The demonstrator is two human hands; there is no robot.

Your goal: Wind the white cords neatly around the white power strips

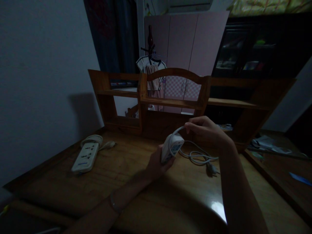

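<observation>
My left hand [157,164] is closed round a white power strip [172,148], held just above the wooden desk [136,191]. My right hand [204,128] pinches the strip's white cable [176,131] where it arches over the strip's top end. The rest of the cable lies in loose loops [198,156] on the desk, ending in a dark plug [211,169].
A second white power strip [85,156] with its coiled cord [94,140] lies on the desk at the left. A wooden shelf unit [170,100] stands along the desk's back edge. Papers [270,144] lie on a side surface at the right. Pink wardrobe and dark cabinet behind.
</observation>
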